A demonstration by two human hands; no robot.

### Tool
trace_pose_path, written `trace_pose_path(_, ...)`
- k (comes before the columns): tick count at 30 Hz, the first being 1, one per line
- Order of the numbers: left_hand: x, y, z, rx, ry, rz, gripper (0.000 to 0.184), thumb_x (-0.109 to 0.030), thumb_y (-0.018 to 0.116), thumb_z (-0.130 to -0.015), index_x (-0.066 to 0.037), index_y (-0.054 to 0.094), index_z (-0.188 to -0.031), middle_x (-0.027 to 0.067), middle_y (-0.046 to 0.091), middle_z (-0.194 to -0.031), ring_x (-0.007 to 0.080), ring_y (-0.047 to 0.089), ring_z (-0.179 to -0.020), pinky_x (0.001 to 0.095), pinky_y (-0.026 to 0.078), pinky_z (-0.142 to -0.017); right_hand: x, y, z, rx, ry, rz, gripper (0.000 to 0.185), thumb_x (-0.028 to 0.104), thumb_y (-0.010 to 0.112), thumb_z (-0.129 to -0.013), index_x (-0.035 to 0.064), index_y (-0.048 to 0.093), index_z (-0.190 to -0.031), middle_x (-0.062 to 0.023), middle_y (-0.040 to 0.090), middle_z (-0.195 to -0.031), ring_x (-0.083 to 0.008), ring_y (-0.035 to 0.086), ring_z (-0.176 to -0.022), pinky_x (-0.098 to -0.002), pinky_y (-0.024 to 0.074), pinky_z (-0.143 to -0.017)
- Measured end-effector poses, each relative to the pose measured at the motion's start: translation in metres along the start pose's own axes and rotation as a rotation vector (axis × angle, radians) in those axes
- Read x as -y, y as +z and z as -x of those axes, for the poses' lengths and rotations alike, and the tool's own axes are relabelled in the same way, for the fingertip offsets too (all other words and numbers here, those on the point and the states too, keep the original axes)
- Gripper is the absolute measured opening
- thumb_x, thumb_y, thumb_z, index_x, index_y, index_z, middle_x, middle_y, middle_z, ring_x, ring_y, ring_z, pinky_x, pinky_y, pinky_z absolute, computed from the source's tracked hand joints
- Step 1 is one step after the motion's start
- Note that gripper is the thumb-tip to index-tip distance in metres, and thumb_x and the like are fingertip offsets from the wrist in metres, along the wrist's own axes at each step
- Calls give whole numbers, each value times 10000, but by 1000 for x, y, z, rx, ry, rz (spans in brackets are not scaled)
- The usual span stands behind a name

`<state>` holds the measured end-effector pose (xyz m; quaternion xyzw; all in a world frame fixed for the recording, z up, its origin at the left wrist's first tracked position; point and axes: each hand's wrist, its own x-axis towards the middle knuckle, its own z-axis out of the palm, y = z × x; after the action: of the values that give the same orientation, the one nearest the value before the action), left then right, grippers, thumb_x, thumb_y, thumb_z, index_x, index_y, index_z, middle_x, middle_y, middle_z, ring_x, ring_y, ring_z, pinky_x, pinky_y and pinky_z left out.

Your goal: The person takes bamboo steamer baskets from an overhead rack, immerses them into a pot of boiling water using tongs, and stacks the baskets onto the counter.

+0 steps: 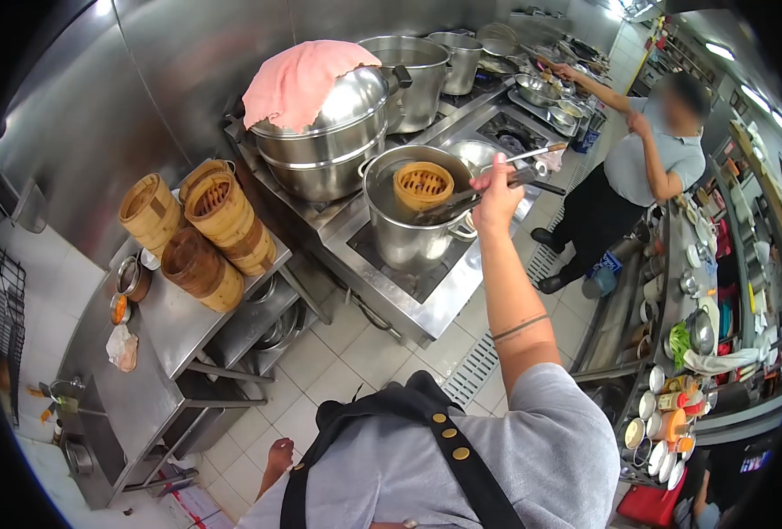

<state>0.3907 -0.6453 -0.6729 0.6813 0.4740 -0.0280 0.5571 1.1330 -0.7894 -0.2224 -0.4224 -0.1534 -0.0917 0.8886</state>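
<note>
My right hand [495,189] stretches out over the stove, its fingers closed around a dark long utensil [451,210]. The far end of this utensil reaches into a tall steel pot [404,238], beside a small round bamboo steamer basket [422,185]. Whether the utensil grips the basket or only touches it, I cannot tell. A slatted bottom shows inside the basket, which sits at the pot's mouth. Low by my side, my left hand [281,454] is loosely curled, apart from everything, with nothing visible in it.
Bamboo steamers [201,282] are stacked on a steel side table [179,331]. A pink cloth [303,75] drapes over a large lidded steamer pot [320,154]. Right of the stove stands another person [664,150], one arm toward the pans. A floor drain [473,370] runs through the aisle.
</note>
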Motion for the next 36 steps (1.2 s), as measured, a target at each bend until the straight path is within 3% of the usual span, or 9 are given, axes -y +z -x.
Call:
trace_pose_path(1, -92, 2, 33, -137, -318, 145, 313, -225, 662, -915, -74, 599, -1183, 2, 620, -829, 112, 572, -665, 276, 468, -521, 2, -1, -2, 0, -1, -6, 391, 281, 640, -971, 94, 451, -683, -16, 443, -567, -143, 458, -496, -329, 485, -535)
trace_pose_path(4, -125, 5, 40, -171, -225, 134, 311, -251, 656, -918, -89, 606, -1179, -9, 597, -776, 102, 532, -619, 281, 430, -464, 28, 3, -2, -135, -117, -143, 403, 251, 646, -969, 103, 430, -663, -12, 431, -526, -121, 431, -453, -313, 478, -499)
trace_pose_path(7, -146, 10, 47, -164, -298, 129, 323, -262, 650, -920, -87, 605, -1187, -5, 611, -777, 101, 550, -629, 274, 447, -481, 51, 6, -4, -9, -245, -147, 427, 281, 609, -990, 113, 409, -653, 0, 406, -546, -120, 409, -472, -323, 455, -532)
trace_pose_path(11, 6, 6, 4, 149, 10, 215, 326, -266, 637, -935, -72, 600, -1195, 23, 636, -830, 112, 590, -697, 276, 483, -539, 62, 7, -8, 148, -236, -91, 396, 228, 614, -989, 113, 417, -666, 0, 420, -554, -116, 415, -476, -320, 453, -537)
trace_pose_path(19, 28, 7, -3, 135, 208, 58, 261, -190, 610, -945, -49, 602, -1164, 43, 636, -839, 126, 602, -730, 282, 501, -602, 40, 7, 0, 84, -237, 299, 338, 228, 683, -952, 74, 519, -699, -21, 546, -588, -117, 526, -531, -281, 452, -567)
trace_pose_path(23, 38, 3, -22, 142, 658, -194, 229, -152, 597, -950, -37, 603, -1148, 53, 636, -844, 134, 608, -747, 285, 511, -633, 18, 11, -5, -40, -229, 269, 343, 260, 691, -949, 60, 524, -725, -23, 550, -591, -109, 524, -526, -272, 470, -562)
trace_pose_path(25, -16, 5, -2, -2, 18, -35, 268, -202, 616, -934, -67, 602, -1165, 38, 625, -817, 123, 588, -699, 283, 488, -564, 34, 20, -2, -65, -322, 185, 356, 255, 679, -956, 64, 500, -714, -18, 523, -583, -106, 504, -511, -293, 501, -563)
trace_pose_path(26, -117, 8, 33, -110, -272, 78, 288, -226, 626, -925, -81, 602, -1173, 31, 620, -804, 118, 577, -675, 282, 477, -530, 40, 21, -4, -38, -376, 179, 362, 245, 673, -960, 68, 486, -706, -14, 502, -579, -106, 489, -505, -311, 518, -567)
trace_pose_path(36, -14, 10, -7, 84, -258, 289, 301, -254, 649, -909, -83, 627, -1156, 42, 637, -812, 140, 592, -633, 310, 476, -475, 39, 25, -18, 37, -408, 148, 324, 214, 659, -968, 63, 504, -727, -12, 487, -568, -107, 470, -490, -298, 508, -570)
